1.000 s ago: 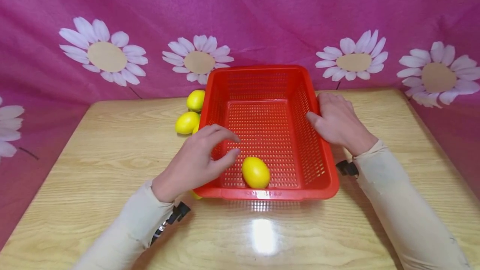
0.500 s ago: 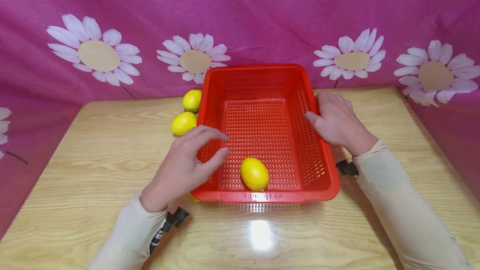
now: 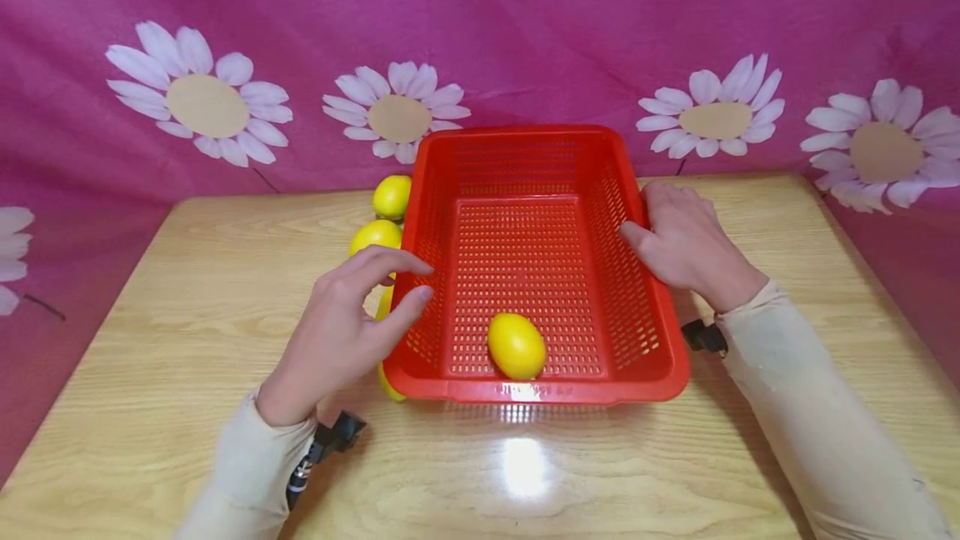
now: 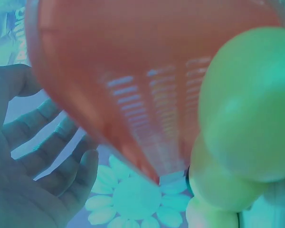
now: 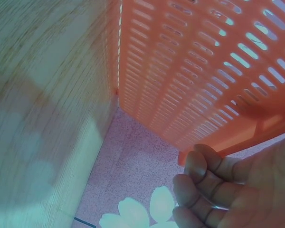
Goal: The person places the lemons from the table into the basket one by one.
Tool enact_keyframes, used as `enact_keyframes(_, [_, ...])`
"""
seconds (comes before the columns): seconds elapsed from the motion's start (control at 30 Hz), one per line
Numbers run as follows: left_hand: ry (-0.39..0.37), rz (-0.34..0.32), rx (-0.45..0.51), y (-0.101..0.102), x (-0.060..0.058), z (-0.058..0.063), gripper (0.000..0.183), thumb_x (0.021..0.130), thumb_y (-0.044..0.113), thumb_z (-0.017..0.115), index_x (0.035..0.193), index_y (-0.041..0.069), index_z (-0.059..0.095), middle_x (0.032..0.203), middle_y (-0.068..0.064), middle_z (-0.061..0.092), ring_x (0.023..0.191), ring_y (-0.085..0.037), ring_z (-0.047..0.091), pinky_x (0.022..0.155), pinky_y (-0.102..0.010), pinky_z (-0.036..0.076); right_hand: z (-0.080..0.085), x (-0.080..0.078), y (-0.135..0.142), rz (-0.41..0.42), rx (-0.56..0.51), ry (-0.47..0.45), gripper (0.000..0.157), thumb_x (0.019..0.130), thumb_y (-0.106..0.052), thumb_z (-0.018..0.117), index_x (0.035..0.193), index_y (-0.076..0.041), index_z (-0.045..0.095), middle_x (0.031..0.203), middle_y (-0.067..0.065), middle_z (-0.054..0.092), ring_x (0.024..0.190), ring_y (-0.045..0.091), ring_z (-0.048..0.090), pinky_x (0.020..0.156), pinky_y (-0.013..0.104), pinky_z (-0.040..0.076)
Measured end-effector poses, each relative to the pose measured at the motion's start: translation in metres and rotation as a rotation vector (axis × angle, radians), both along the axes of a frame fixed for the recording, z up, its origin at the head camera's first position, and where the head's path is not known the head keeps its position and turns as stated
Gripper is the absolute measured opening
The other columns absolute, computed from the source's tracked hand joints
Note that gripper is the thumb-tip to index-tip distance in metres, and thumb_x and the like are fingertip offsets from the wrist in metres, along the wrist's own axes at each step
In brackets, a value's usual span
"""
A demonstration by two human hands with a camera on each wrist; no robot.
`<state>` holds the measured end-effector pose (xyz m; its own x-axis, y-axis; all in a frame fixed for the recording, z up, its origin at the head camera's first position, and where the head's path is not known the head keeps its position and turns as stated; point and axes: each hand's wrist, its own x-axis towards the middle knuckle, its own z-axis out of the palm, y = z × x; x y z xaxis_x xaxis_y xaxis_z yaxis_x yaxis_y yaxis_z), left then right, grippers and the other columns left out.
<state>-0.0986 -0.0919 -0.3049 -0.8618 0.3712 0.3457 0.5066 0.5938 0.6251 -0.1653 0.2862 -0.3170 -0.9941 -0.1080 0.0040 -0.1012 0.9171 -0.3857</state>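
Red basket (image 3: 534, 391): I see it on the bench (image 3: 210, 315), hollow side up, in front of the pink cloth (image 3: 540, 7).
Fruit inside: one yellow fruit (image 3: 517, 347) lies on the basket's floor, close to the front wall.
Fruit outside: more yellow fruits (image 3: 392, 197) sit in a row along the basket's left side. Some are partly hidden, so I can't count them for sure.
Left hand (image 3: 337, 332): loose, bent fingers by the left edge, holding nothing. I can't tell if they touch the basket.
Right hand (image 3: 686, 236): grips the right edge, thumb on the inner side, fingers outside.
What could go wrong: I think a push from the right could bump the row and make it roll.
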Motion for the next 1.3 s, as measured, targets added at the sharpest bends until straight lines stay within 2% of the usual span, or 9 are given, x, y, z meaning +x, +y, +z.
enact_keyframes(0.2, [0.036, 0.046, 0.005, -0.005, -0.006, 0.001, 0.021, 0.095, 0.018, 0.074, 0.116, 0.013, 0.073, 0.119, -0.002, 0.074, 0.106, -0.018, 0.065, 0.087, -0.04, 0.061, -0.001, -0.001, 0.003, -0.003, 0.0, 0.004, 0.036, 0.099, -0.029, 0.049, 0.12, 0.0, 0.056, 0.102, 0.018, 0.059, 0.098, 0.035, 0.051, 0.079, 0.045, 0.04])
enact_keyframes(0.37, [0.02, 0.091, 0.017, -0.008, -0.012, -0.001, 0.023, 0.095, 0.019, 0.073, 0.117, 0.013, 0.073, 0.119, -0.004, 0.073, 0.107, -0.021, 0.064, 0.088, -0.044, 0.06, -0.002, -0.001, 0.005, -0.007, 0.006, 0.01, 0.036, 0.099, -0.029, 0.049, 0.119, 0.0, 0.057, 0.101, 0.018, 0.059, 0.095, 0.034, 0.053, 0.076, 0.043, 0.042])
enact_keyframes(0.63, [0.053, 0.114, -0.017, -0.012, -0.017, -0.006, 0.023, 0.095, 0.019, 0.073, 0.117, 0.01, 0.073, 0.117, -0.007, 0.073, 0.11, -0.026, 0.068, 0.094, -0.05, 0.061, -0.001, 0.001, 0.004, -0.011, -0.002, 0.015, 0.036, 0.099, -0.029, 0.049, 0.117, 0.001, 0.057, 0.101, 0.019, 0.059, 0.096, 0.035, 0.052, 0.077, 0.045, 0.042])
enact_keyframes(0.9, [0.107, 0.154, -0.027, -0.023, -0.018, -0.002, 0.023, 0.094, 0.016, 0.073, 0.115, 0.008, 0.074, 0.116, -0.01, 0.074, 0.104, -0.029, 0.07, 0.088, -0.05, 0.061, -0.001, -0.001, 0.002, -0.007, -0.009, -0.008, 0.038, 0.098, -0.029, 0.049, 0.123, 0.0, 0.056, 0.104, 0.019, 0.06, 0.097, 0.034, 0.053, 0.075, 0.043, 0.044])
enact_keyframes(1.1, [0.062, 0.171, -0.057, -0.028, -0.021, -0.003, 0.025, 0.096, 0.019, 0.072, 0.119, 0.01, 0.073, 0.119, -0.008, 0.074, 0.101, -0.027, 0.069, 0.081, -0.044, 0.059, -0.001, -0.002, 0.001, -0.004, -0.001, -0.019, 0.04, 0.099, -0.029, 0.049, 0.125, 0.001, 0.054, 0.106, 0.019, 0.059, 0.098, 0.035, 0.052, 0.077, 0.043, 0.041])
enact_keyframes(1.3, [-0.058, 0.154, -0.117, -0.032, -0.024, -0.004, 0.028, 0.096, 0.021, 0.072, 0.122, 0.01, 0.071, 0.123, -0.01, 0.071, 0.111, -0.029, 0.066, 0.089, -0.05, 0.059, 0.0, -0.003, 0.0, 0.0, 0.0, -0.018, 0.039, 0.099, -0.029, 0.048, 0.123, 0.001, 0.055, 0.104, 0.019, 0.058, 0.097, 0.035, 0.051, 0.077, 0.042, 0.039])
